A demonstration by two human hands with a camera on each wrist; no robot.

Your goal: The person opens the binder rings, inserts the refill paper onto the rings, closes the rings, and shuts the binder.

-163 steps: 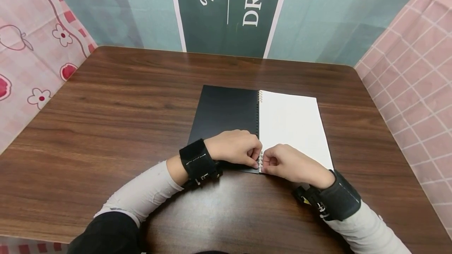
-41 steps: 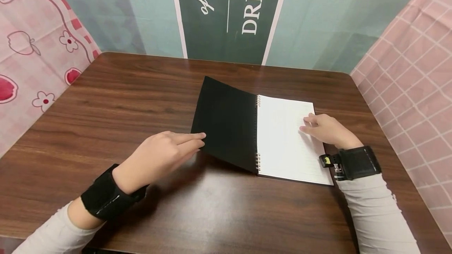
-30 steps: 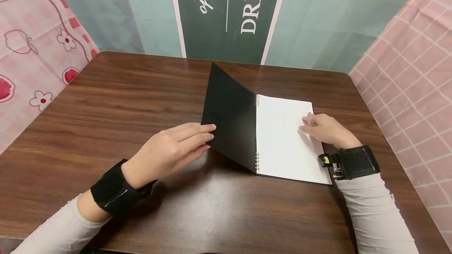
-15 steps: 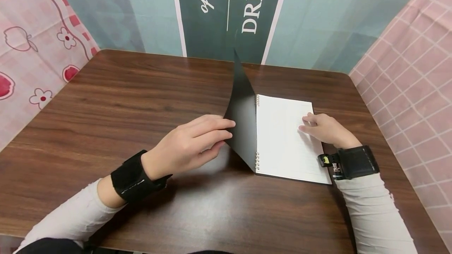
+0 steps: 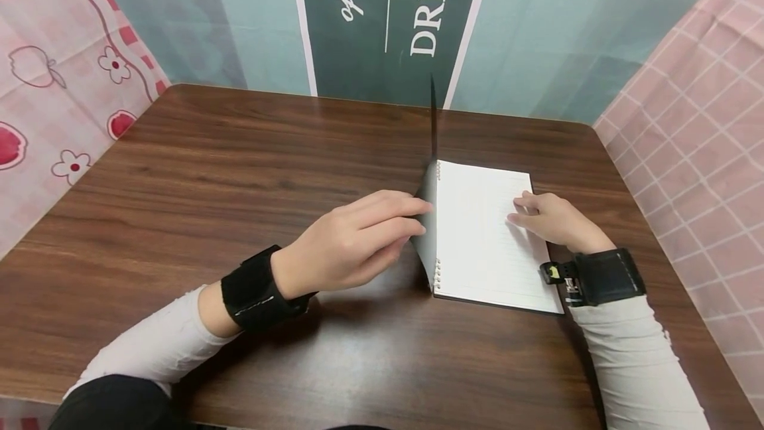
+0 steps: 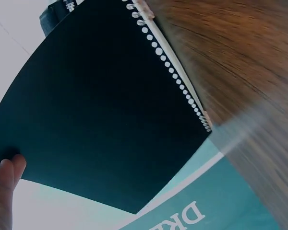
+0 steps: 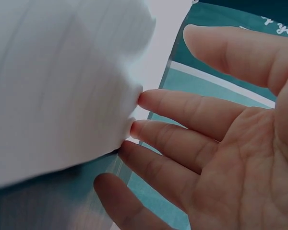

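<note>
A spiral-bound notebook (image 5: 477, 237) lies on the table with a white lined page facing up. Its black front cover (image 6: 96, 105) stands nearly upright at the ring binding and looks thin, almost edge-on, in the head view. My left hand (image 5: 352, 241) holds this cover near the middle of its free edge, fingertips (image 6: 6, 167) overlapping the black sheet in the left wrist view. On the other side, my right hand (image 5: 555, 221) rests at the page's right edge. Its fingers are extended, with fingertips (image 7: 146, 97) right at the paper and the thumb held apart.
The brown wooden table (image 5: 239, 171) extends around the notebook. A teal and green backdrop (image 5: 251, 25) with white lettering hangs behind it. Pink patterned cloth (image 5: 65, 85) is on the left, pink checked cloth (image 5: 698, 118) on the right.
Both hands were at the binding first, cover flat. Since then the left hand has swung the cover up and rightward to nearly vertical. The right hand moved to the page's right edge and stayed.
</note>
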